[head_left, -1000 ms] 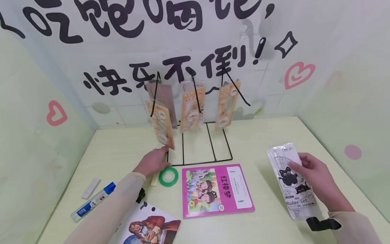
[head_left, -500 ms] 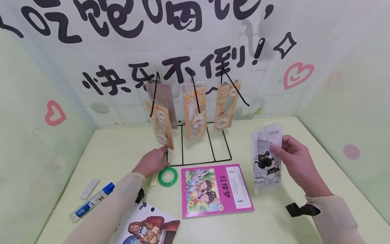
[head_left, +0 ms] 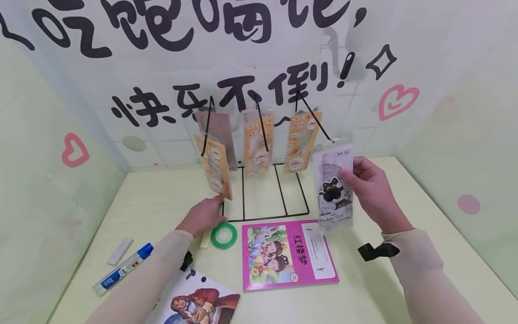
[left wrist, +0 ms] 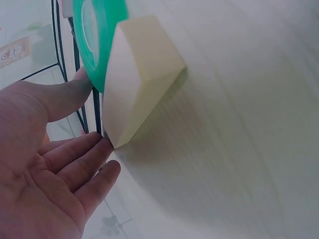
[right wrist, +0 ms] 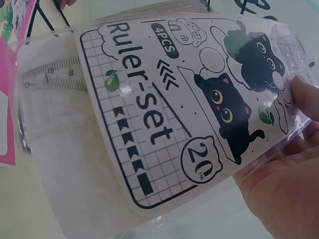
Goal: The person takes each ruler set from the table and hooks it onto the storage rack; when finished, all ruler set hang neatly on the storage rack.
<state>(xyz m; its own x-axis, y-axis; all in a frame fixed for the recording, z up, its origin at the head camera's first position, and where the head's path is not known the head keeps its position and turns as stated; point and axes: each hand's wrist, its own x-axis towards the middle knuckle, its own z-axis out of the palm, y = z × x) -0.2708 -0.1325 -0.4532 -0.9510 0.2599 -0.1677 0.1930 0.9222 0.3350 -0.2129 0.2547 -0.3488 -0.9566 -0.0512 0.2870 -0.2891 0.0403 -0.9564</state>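
Note:
My right hand (head_left: 374, 191) pinches a clear-wrapped ruler set (head_left: 336, 191) along its right edge. The pack hangs upright, printed with black cats, and its top edge is right at the tip of the right-hand hook of a black wire display rack (head_left: 285, 198). In the right wrist view, "Ruler-set" and "20" show on the card, with clear rulers (right wrist: 55, 74) inside. At the rack's front left corner, my left hand (head_left: 203, 216) grips the base wire between thumb and fingers. Several orange duck packs (head_left: 301, 141) hang from the hooks, with a brownish pack behind the left one.
Before the rack lie a roll of green tape (head_left: 230, 243) and a pink book (head_left: 267, 284). An eraser-like block (left wrist: 124, 79) sits beside the tape. Left are a glue stick (head_left: 121, 272) and a white block (head_left: 120, 250). A picture-covered book (head_left: 206, 299) lies in front.
My right hand has carried the ruler set left and up, from the table's right side to the right hook's tip. The middle duck pack swings. My left hand has stayed at the rack's corner.

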